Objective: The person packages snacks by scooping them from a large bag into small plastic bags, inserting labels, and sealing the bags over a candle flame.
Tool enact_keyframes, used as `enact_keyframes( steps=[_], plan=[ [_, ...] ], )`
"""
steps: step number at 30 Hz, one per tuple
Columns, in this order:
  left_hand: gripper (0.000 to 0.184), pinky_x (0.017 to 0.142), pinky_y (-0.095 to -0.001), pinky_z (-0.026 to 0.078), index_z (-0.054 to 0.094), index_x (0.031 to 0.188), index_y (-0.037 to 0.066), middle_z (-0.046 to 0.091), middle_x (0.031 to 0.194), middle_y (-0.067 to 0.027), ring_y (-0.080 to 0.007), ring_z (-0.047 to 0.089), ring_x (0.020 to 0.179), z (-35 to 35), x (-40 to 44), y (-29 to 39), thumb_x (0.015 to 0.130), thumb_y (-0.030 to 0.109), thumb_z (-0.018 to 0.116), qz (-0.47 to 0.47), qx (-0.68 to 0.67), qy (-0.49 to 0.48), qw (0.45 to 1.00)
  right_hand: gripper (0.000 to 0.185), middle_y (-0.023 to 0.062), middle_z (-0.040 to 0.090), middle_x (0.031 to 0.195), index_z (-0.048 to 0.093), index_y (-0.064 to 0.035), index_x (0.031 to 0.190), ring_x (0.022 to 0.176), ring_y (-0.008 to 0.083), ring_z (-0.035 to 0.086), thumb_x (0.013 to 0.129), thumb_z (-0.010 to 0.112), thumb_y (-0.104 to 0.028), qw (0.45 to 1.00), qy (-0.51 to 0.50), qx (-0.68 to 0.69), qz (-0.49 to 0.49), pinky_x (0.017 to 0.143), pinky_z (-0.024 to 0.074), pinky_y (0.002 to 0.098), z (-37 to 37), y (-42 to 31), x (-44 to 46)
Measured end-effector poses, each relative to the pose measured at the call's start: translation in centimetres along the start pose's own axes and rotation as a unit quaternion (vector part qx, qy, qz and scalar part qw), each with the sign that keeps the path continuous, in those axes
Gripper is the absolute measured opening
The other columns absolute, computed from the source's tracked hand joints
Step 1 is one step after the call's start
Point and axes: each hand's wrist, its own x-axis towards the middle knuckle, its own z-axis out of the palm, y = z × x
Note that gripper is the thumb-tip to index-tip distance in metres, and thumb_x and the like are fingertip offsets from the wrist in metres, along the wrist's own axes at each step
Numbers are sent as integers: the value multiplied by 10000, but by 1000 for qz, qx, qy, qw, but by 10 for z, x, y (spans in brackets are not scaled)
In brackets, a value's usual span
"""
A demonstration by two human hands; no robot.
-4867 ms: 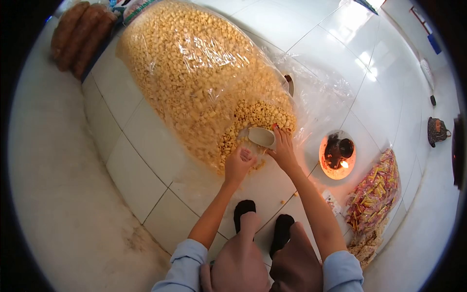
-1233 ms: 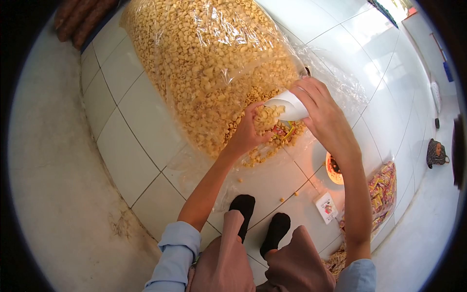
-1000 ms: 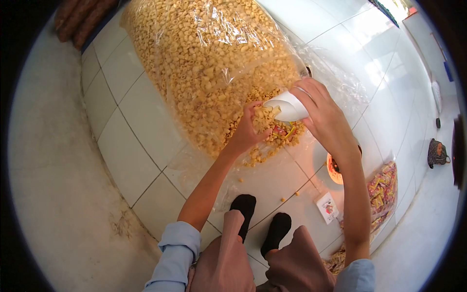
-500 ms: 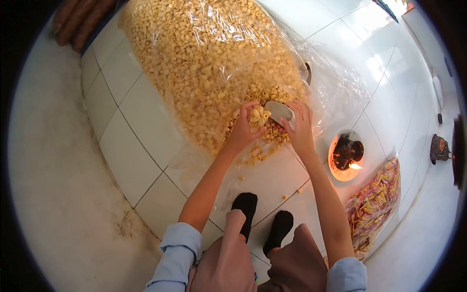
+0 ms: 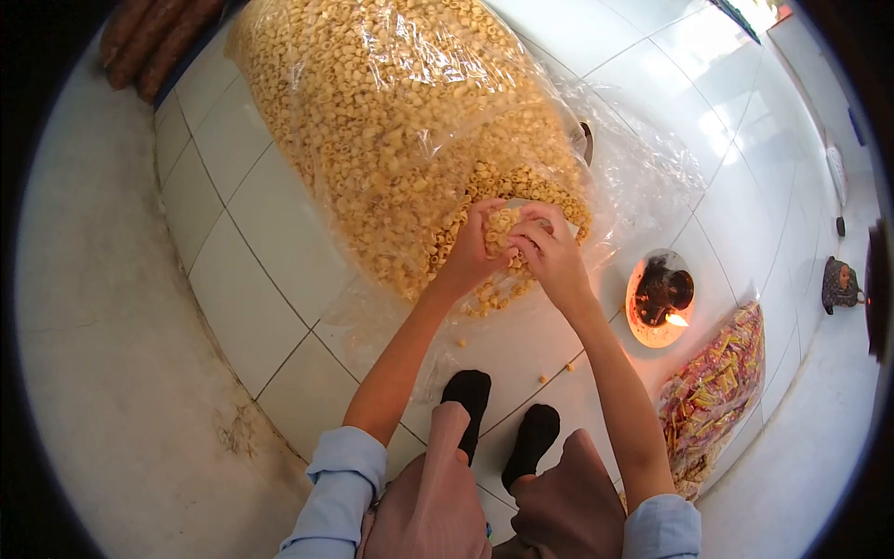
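A large clear plastic bag (image 5: 391,140) full of yellow, ring-shaped snacks lies on the floor, its open end towards me. At that end my left hand (image 5: 469,252) is wrapped round a small clear bag of snacks (image 5: 501,226). My right hand (image 5: 551,250) has its fingers bent and pressed together at the right edge of this small bag. Behind the right hand lies a pale scoop (image 5: 571,226) on loose snacks, mostly hidden by the fingers.
On the right a small flame burns on a plate (image 5: 641,321) with a dark cup. Beyond it sits a clear bag of red and yellow packets (image 5: 712,382). Long brown packs (image 5: 163,47) lie at the top left. A few stray snacks dot the tiles near my feet.
The scoop tipped snacks into the small bag, then was lowered onto the loose snacks. My right hand has let go of it and moved left to the small bag.
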Motion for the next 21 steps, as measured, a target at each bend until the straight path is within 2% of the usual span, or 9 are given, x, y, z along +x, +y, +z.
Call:
enact_keyframes(
  steps=[4,6,7,9,13,15,16,18,21],
  plan=[
    [670,834,-287,369,313,1208,109,398,1082,-54,-152,421,936,-5,-3,8,659,67,695,-62,11,-39,997,81,64,472,1022,588,-38,788,868,216,512,714,614,-18,999,42,2,-6,708,452,308,-12,-18,8],
    [690,695,-320,452,359,1175,65,491,904,-108,-208,541,757,-7,-3,12,595,108,730,-45,134,-11,990,102,51,507,958,579,-28,794,893,216,511,698,612,-15,994,11,-83,-66,716,451,304,-24,-25,13],
    [690,695,-320,452,359,1175,65,491,904,-108,-208,541,757,-6,-3,12,595,108,730,-44,132,-10,990,102,51,507,958,579,-28,794,893,216,511,698,612,-15,994,9,-85,-67,716,451,304,-27,-25,14],
    [699,693,-315,444,368,1165,61,488,904,-105,-221,532,762,-4,-3,8,579,114,745,-6,65,10,998,117,47,530,866,568,-21,791,901,219,514,681,607,-17,974,-30,-158,-163,711,450,311,-33,-25,18],
    [702,707,-311,446,376,1157,54,502,916,-104,-240,548,779,0,-1,6,574,138,759,46,91,18,995,119,54,535,810,560,-23,790,895,226,516,675,587,-6,976,-30,-138,-165,723,442,322,-38,-35,19],
    [712,815,-301,423,375,1168,70,504,1045,-86,-172,507,981,2,-6,13,604,205,788,-31,64,-5,997,94,71,539,798,560,-21,796,896,232,514,706,567,0,986,-25,-109,-124,727,436,323,-44,-37,21],
    [712,815,-301,423,375,1168,70,504,1045,-86,-172,507,981,2,-8,18,604,205,788,-28,63,-5,998,94,71,539,798,560,-21,796,896,232,514,706,567,0,985,-23,-112,-126,727,436,323,-47,-37,21],
    [692,757,-323,426,438,1078,48,529,952,-111,-237,534,864,-1,-10,23,536,262,810,-146,-24,-64,987,95,84,551,792,570,-17,826,881,237,525,733,569,-35,995,-82,-18,49,718,437,317,-54,-32,22],
    [685,748,-317,419,460,1037,49,531,929,-111,-225,517,875,-5,-13,22,516,310,818,-114,7,-85,990,135,89,597,891,614,-38,903,851,208,561,786,583,-98,986,-151,-66,34,737,436,279,-67,-29,24]
  ],
)
